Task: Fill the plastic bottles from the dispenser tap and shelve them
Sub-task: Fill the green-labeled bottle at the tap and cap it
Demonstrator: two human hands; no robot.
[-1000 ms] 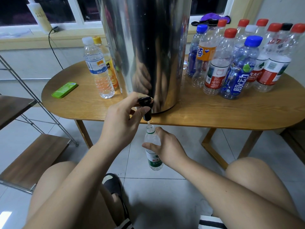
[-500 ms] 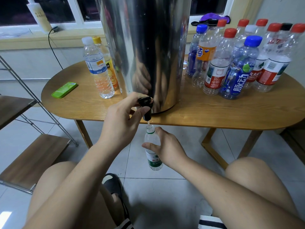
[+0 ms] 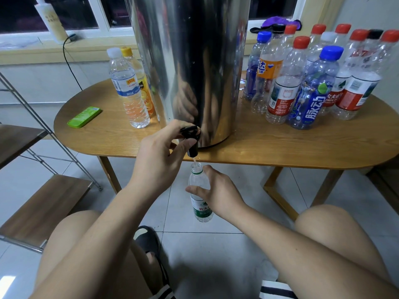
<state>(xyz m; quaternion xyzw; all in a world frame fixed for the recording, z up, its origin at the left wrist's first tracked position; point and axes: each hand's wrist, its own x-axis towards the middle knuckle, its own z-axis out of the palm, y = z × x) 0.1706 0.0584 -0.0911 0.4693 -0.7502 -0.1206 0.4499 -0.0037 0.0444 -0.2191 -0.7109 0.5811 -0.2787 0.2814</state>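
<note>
A seated person's left grip (image 3: 159, 160) curls round the black tap (image 3: 191, 139) at the foot of a tall steel dispenser (image 3: 190, 61), thumb under the lever and fingers over it. The right grip (image 3: 218, 195) wraps a small uncapped bottle (image 3: 200, 210) with a green label, holding it upright just under the spout, below the edge of the counter (image 3: 280, 145) and above the tiled floor (image 3: 226, 251). A thin stream (image 3: 195, 159) runs from the spout into the bottle's mouth; how full the bottle is cannot be told.

The dispenser stands at the front edge of the oval wooden counter. To its left stand a clear bottle (image 3: 129, 89) with a white cap and, just behind and touching it, an orange bottle (image 3: 142, 83) with a yellow cap. A green case (image 3: 84, 116) lies flat further left. To the dispenser's right is a tight cluster (image 3: 311, 89) of capped bottles, most with red caps, some blue, one black. A wood-and-metal shelf (image 3: 41, 210) stands at far left. A black sandal (image 3: 149, 240) shows between the person's bare knees.
</note>
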